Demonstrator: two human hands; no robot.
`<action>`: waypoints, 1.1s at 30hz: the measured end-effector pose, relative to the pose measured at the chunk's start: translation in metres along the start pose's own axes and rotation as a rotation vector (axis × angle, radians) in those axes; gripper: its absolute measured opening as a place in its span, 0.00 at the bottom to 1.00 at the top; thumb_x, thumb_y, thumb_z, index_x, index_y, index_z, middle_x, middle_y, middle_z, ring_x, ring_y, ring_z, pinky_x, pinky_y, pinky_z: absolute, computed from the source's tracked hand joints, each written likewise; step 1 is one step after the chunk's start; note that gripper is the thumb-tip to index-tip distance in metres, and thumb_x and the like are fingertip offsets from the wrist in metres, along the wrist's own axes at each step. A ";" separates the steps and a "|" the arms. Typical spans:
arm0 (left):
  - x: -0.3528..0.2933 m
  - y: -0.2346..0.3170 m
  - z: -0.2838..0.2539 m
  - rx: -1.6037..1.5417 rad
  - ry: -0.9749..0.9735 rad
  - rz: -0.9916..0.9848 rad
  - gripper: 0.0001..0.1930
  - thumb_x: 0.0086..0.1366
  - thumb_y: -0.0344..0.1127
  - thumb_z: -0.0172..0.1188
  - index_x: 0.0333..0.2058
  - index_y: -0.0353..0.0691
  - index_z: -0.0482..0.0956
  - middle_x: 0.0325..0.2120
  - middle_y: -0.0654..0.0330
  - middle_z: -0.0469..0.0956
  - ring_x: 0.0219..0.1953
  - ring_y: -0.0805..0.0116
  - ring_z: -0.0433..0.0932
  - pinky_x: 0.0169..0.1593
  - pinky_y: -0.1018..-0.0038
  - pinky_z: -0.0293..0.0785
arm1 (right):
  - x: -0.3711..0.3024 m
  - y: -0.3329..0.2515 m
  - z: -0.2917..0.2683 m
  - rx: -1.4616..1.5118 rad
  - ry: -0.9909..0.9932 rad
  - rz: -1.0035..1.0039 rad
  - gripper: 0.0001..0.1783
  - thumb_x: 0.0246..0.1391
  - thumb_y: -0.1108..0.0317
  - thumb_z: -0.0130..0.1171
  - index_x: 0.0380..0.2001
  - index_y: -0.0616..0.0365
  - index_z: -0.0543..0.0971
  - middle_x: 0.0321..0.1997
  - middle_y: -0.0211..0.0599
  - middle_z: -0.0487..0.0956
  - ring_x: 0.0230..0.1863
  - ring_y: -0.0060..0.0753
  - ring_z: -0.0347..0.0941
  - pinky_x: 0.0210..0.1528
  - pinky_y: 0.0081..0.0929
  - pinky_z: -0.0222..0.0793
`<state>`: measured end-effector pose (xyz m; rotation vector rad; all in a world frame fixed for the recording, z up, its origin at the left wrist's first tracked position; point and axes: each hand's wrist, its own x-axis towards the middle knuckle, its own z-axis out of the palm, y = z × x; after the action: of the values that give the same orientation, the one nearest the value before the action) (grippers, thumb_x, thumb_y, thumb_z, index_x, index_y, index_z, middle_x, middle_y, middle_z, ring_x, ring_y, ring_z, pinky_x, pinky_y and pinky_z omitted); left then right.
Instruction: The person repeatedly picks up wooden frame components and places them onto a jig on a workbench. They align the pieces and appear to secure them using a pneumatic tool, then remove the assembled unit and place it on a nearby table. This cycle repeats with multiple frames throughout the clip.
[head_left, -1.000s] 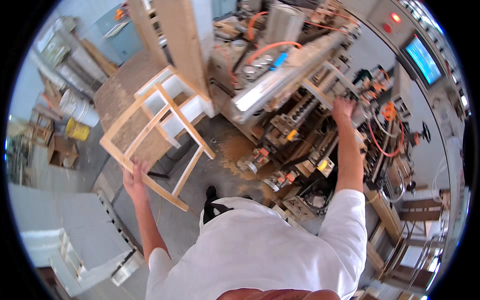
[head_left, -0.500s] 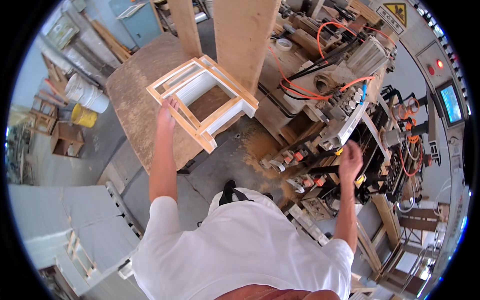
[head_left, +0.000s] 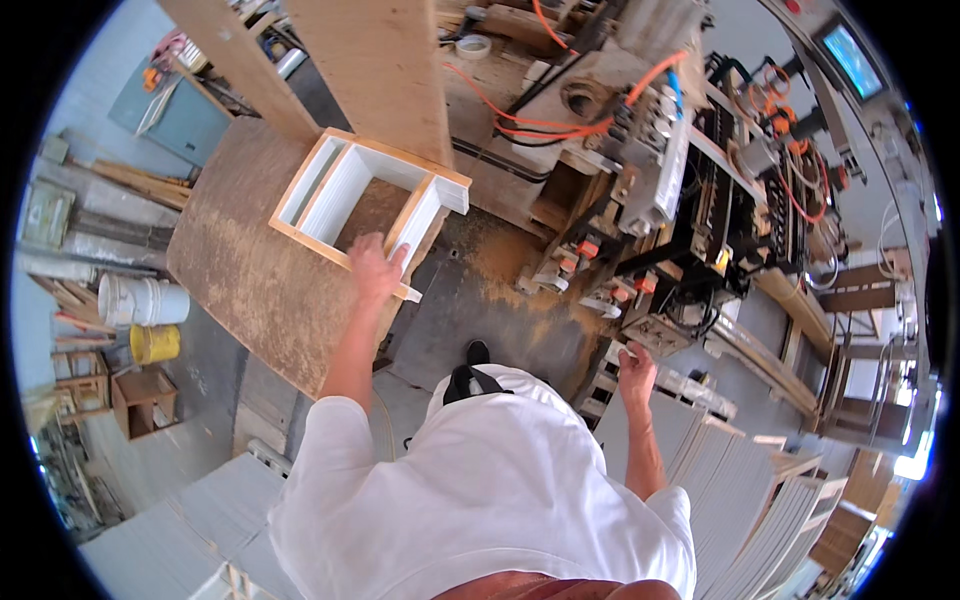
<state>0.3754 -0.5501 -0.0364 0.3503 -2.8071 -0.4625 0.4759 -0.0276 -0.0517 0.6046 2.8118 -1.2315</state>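
Open box frame (head_left: 368, 200), white inside w/ bare wood edges, lies flat on round brown worktop (head_left: 240, 270), at its far-right edge, one corner overhanging toward the machine. Lying flat w/ opening up, so all four rails are reachable from above.

L hand (head_left: 375, 268): fingers spread, palm down over frame's near rail, gripping/pressing it at the near-right corner, prob. to steady it where it overhangs.

R hand (head_left: 636, 368): low at person's R side, fingers curled on edge of stacked grey-white panels (head_left: 700, 450); closed or just resting, can't tell.

Beyond the frame: upright wood planks (head_left: 375, 60), sawdust on floor (head_left: 500, 280), multi-head machine w/ orange hoses (head_left: 690, 190). White bucket (head_left: 145, 300) and yellow bucket (head_left: 155, 343) stand off worktop's L edge.
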 end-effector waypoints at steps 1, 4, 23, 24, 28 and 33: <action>-0.002 -0.001 0.008 -0.021 -0.013 -0.055 0.22 0.60 0.46 0.63 0.42 0.29 0.78 0.42 0.38 0.78 0.49 0.40 0.76 0.53 0.53 0.70 | -0.007 -0.011 -0.008 0.018 -0.016 0.055 0.16 0.54 0.68 0.64 0.45 0.63 0.80 0.27 0.37 0.82 0.29 0.24 0.76 0.35 0.25 0.71; 0.002 -0.006 0.030 -0.065 -0.028 -0.187 0.16 0.59 0.42 0.64 0.35 0.33 0.80 0.35 0.42 0.80 0.42 0.41 0.79 0.46 0.51 0.73 | -0.022 -0.013 -0.028 0.082 0.016 0.007 0.14 0.56 0.71 0.62 0.46 0.63 0.80 0.33 0.37 0.82 0.32 0.26 0.78 0.36 0.24 0.74; -0.189 0.256 0.095 -0.473 -0.572 0.257 0.22 0.62 0.40 0.59 0.52 0.33 0.75 0.50 0.43 0.76 0.56 0.48 0.73 0.61 0.61 0.67 | -0.240 -0.005 -0.393 -1.041 1.109 -0.119 0.24 0.57 0.64 0.62 0.55 0.62 0.74 0.57 0.47 0.75 0.60 0.52 0.69 0.62 0.44 0.62; -0.210 0.281 0.093 -0.496 -0.719 0.288 0.22 0.63 0.41 0.59 0.52 0.34 0.75 0.50 0.44 0.77 0.56 0.49 0.73 0.61 0.61 0.67 | -0.255 0.002 -0.410 -1.165 1.118 0.025 0.25 0.58 0.61 0.62 0.56 0.62 0.73 0.57 0.48 0.75 0.60 0.52 0.68 0.62 0.45 0.61; -0.267 0.350 0.099 -0.593 -0.945 0.577 0.23 0.63 0.41 0.59 0.53 0.34 0.75 0.50 0.45 0.77 0.56 0.51 0.74 0.60 0.63 0.69 | -0.297 0.056 -0.430 -0.954 0.958 0.179 0.28 0.59 0.56 0.60 0.58 0.60 0.71 0.58 0.46 0.75 0.61 0.49 0.68 0.63 0.41 0.60; -0.282 0.413 0.068 -0.647 -0.998 0.783 0.22 0.64 0.38 0.59 0.54 0.33 0.74 0.50 0.46 0.77 0.54 0.55 0.77 0.57 0.65 0.71 | -0.290 0.041 -0.418 -0.852 1.096 0.211 0.18 0.56 0.65 0.62 0.50 0.56 0.78 0.49 0.38 0.80 0.52 0.45 0.73 0.55 0.40 0.66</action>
<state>0.5392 -0.0726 -0.0210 -1.3926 -2.9801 -1.5605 0.8176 0.1952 0.2554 1.7470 3.3453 0.6073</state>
